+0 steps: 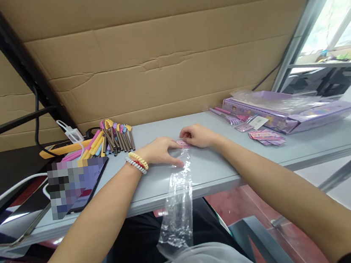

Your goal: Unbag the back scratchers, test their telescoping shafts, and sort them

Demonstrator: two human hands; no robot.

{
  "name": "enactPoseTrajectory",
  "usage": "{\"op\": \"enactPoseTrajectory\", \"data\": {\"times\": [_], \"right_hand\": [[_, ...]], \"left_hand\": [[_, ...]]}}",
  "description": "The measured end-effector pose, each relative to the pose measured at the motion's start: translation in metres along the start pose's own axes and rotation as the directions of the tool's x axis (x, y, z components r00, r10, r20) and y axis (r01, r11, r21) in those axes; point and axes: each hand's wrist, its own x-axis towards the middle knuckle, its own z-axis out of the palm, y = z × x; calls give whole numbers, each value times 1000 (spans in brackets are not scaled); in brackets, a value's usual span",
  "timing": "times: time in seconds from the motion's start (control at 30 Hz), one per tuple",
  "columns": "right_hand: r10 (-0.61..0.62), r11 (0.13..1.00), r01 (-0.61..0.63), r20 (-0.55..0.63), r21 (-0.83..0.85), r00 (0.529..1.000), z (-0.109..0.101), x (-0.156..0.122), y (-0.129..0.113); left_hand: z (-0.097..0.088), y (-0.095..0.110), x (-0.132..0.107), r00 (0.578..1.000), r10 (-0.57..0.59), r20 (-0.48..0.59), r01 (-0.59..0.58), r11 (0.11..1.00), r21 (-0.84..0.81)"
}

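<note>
A long clear plastic bag (179, 199) lies over the front edge of the desk and hangs down to the lap. At its far end is a small pink printed card (183, 143). My left hand (161, 151), with beaded bracelets on the wrist, rests beside the card, thumb and forefinger spread, touching the bag. My right hand (199, 136) has its fingers curled in a pinch at the card's right side. Whether the card sits inside the bag or on top of it, I cannot tell.
Brown-handled pens with colourful hand-shaped tops (120, 136) lie at the back left, near a tablet (94, 175) and a phone (16, 215). On the right are a purple box (291, 113), pink cards (267, 137) and purple hand-topped pens (226, 116). Cardboard (160, 60) stands behind.
</note>
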Motion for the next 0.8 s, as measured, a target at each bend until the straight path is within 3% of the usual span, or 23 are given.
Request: {"op": "enactPoseTrajectory", "data": {"times": [0.07,0.17,0.23,0.3,0.37,0.5,0.8], "right_hand": [[-21,998,24,-44,66,999,0,0,0],[-17,928,44,-76,370,997,-1,0,-1],[-17,813,44,-52,580,999,-3,0,-3],[-15,748,30,-28,663,999,-5,-1,-4],[-8,765,17,-17,643,1000,-7,-2,-5],[-33,817,10,29,577,999,-12,-3,-5],[-36,909,10,55,417,998,-13,-4,-3]], "left_hand": [[0,-1,1,993,-8,-116,10,1000,21],[0,-5,1,938,-118,-326,141,989,49],[0,-7,0,920,-172,-352,185,983,3],[2,-9,-1,939,-165,-301,151,986,-70],[4,-10,0,957,-115,-265,85,989,-122],[6,-10,2,942,-37,-334,13,997,-74],[5,-10,1,945,-21,-328,14,1000,-24]]}}
